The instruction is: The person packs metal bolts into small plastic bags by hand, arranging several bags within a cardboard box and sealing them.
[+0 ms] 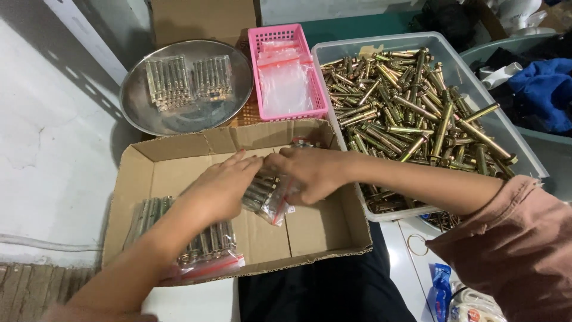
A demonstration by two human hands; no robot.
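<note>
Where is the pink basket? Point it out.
In the head view, the pink basket sits at top centre, between the metal bowl on its left and the clear tub of bolts on its right.

Both hands crowd the middle of the cardboard box (149,173), and the bare floor at its back left and front right leaves open passage. Filled bags (205,250) block the front left. To the right, the clear bin of bolts (417,107) walls off that side; the pink basket (286,71) and steel dish (185,89) stand behind.
</note>
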